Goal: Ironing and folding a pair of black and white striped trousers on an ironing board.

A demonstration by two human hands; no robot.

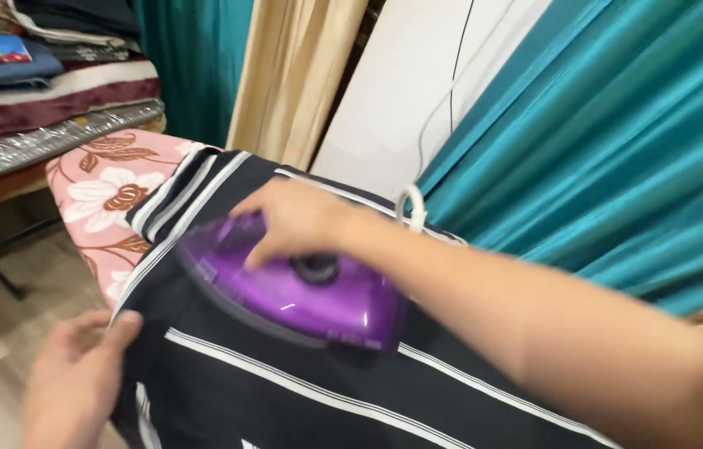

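A purple steam iron [301, 295] rests flat on a black garment with white stripes [285, 391]. The garment is spread over an ironing board with a pink floral cover [98, 195]. My right hand [297, 220] reaches in from the right and grips the iron's handle. At the lower left, my left hand [73, 378] lies with its fingers on the garment's left edge, pressing the cloth. The iron's white cord [412, 208] rises behind my right wrist.
Teal curtains [609, 141] hang along the right, with a beige curtain [297, 75] and a white wall panel [405, 83] behind the board. A pile of folded fabrics [44, 79] sits on a stand at the upper left. A tiled floor [2, 333] lies below.
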